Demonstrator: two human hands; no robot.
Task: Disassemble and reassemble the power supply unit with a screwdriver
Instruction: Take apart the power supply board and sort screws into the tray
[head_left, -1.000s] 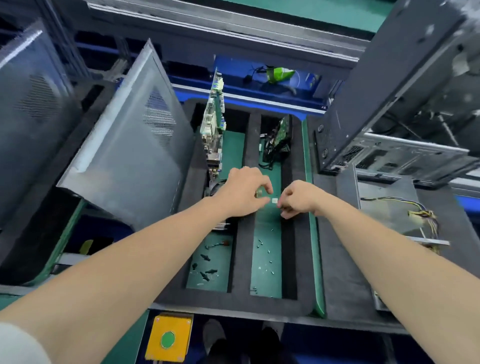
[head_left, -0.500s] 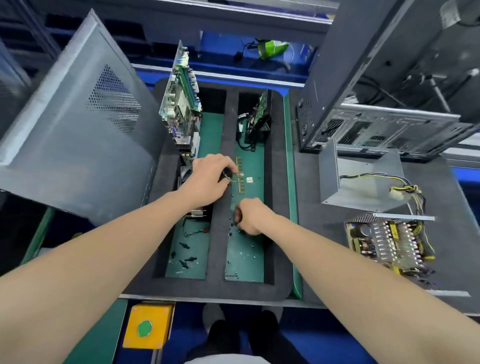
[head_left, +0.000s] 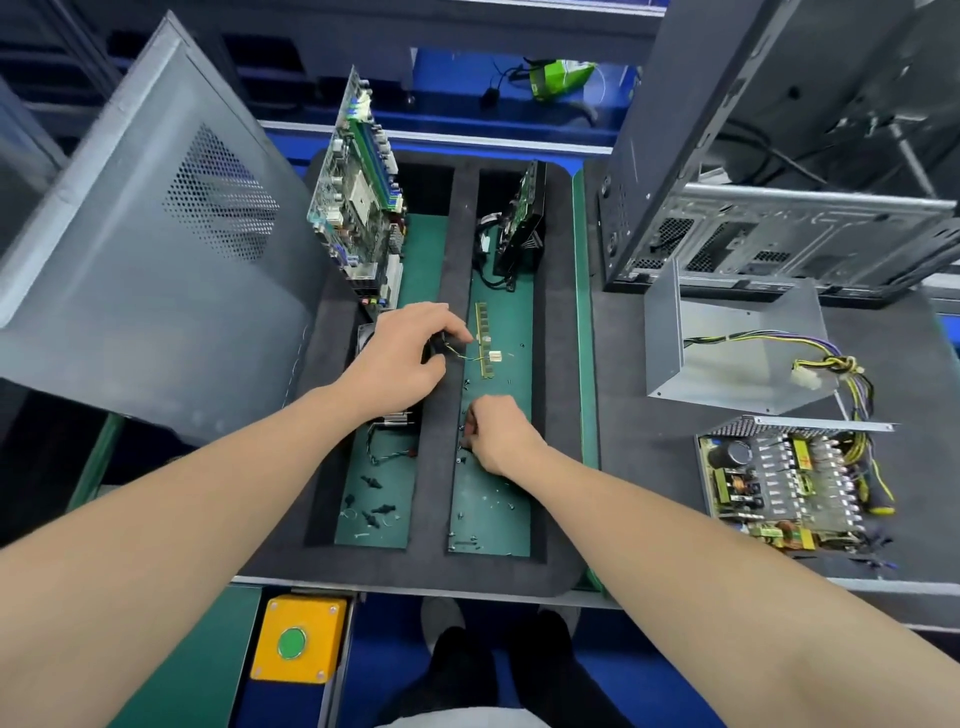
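The opened power supply board (head_left: 779, 488) lies on the dark mat at the right, with its grey metal cover (head_left: 727, 358) and wire bundle (head_left: 831, 364) just behind it. Both hands are over the black foam tray (head_left: 436, 566). My left hand (head_left: 405, 358) grips a small black part whose thin wire runs to a white connector (head_left: 494, 356). In the right green compartment, my right hand (head_left: 498, 431) has its fingers curled and pinches a small dark screw (head_left: 466, 430) among several loose ones.
A motherboard (head_left: 358, 187) and a black card (head_left: 522, 228) stand upright in the tray, and a memory stick (head_left: 484, 340) lies flat. A grey side panel (head_left: 145, 234) leans at the left, a PC case (head_left: 779, 171) lies at the back right, and a yellow button box (head_left: 298, 639) sits below.
My right hand has drawn back from the connector to the loose screws nearer me. My left hand stays by the tray divider with the black part. The view has tilted down.
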